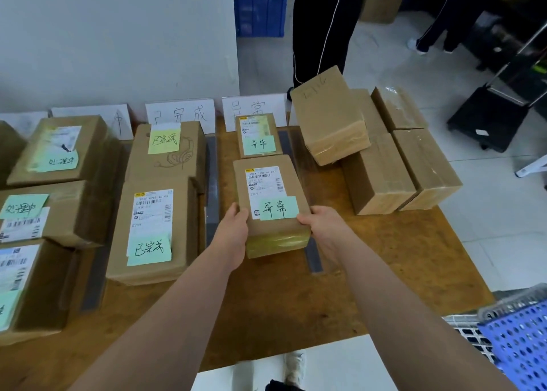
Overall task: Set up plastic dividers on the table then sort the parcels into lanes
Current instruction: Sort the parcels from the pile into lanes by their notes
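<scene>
Both hands are on the parcel: the left hand takes its near left corner and the right hand its near right corner, fingers on each side curled over the top edge and clamping the cardboard between them. The green note sits right between the two grips. Whether the underside rests on the surface is hard to tell. The parcel lies in the lane between the left divider and the right divider, with a narrow margin on either side. Ahead, a smaller parcel lies just beyond its far edge. Across the left divider sits a large parcel; past the right one, plain boxes stand near. Bare surface opens toward the person.
</scene>
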### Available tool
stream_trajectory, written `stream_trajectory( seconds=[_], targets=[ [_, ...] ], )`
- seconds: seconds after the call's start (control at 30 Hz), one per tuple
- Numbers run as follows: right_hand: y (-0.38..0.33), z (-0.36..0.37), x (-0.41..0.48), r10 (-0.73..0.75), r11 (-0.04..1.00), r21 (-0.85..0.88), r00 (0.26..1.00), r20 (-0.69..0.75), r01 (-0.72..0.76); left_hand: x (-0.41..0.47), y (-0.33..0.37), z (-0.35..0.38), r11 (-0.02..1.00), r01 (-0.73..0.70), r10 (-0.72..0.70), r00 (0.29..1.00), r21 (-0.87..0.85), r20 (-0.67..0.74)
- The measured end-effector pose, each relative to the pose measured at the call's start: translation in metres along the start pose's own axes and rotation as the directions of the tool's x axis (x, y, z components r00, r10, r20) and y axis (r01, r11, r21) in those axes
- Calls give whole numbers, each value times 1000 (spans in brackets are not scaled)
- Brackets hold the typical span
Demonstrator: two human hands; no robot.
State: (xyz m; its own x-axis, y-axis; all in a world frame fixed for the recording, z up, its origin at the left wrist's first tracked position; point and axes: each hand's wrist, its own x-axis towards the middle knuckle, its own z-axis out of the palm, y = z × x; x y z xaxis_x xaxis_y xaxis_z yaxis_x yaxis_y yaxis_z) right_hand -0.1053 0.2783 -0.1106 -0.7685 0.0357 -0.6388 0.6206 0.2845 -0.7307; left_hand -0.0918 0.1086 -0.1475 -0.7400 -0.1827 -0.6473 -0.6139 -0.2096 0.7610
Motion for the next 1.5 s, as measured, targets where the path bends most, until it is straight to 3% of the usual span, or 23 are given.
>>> stream_trajectory(
  seconds=[0.27, 0.37, 0.63, 0.83, 0.97, 1.07, 1.33, 1.5],
  targets=[
    [3, 4, 13, -6, 998, -55, 1000, 3, 6, -12, 10, 6, 994, 41, -37, 998, 97, -51],
    [4, 6, 17, 0, 998, -56, 1000, 1, 0, -10, 11, 6, 998, 52, -50, 996, 25, -76],
    [7, 9, 18, -31, 993, -113, 999, -30, 28, -11, 13, 8, 999, 46, -43, 992, 25, -120],
    [-13, -2, 0, -254, 949, -228, 956, -145, 217, -31, 31, 13, 972, -154, 174, 979, 178, -108],
    [-32, -20, -19, -404, 888, -325, 890, -212, 326, -37, 52, 18, 888, -333, 371, 926, 317, -66],
    [-40, -39, -27, -466, 850, -393, 849, -250, 350, -42, 68, 27, 825, -404, 442, 897, 395, -5],
    [-70, -110, -13, -477, 843, -426, 822, -312, 327, -54, 118, 88, 689, -458, 480, 869, 561, 120],
    [-96, -151, 25, -436, 872, -369, 851, -292, 320, -19, 143, 130, 778, -396, 389, 913, 487, 120]
  ],
)
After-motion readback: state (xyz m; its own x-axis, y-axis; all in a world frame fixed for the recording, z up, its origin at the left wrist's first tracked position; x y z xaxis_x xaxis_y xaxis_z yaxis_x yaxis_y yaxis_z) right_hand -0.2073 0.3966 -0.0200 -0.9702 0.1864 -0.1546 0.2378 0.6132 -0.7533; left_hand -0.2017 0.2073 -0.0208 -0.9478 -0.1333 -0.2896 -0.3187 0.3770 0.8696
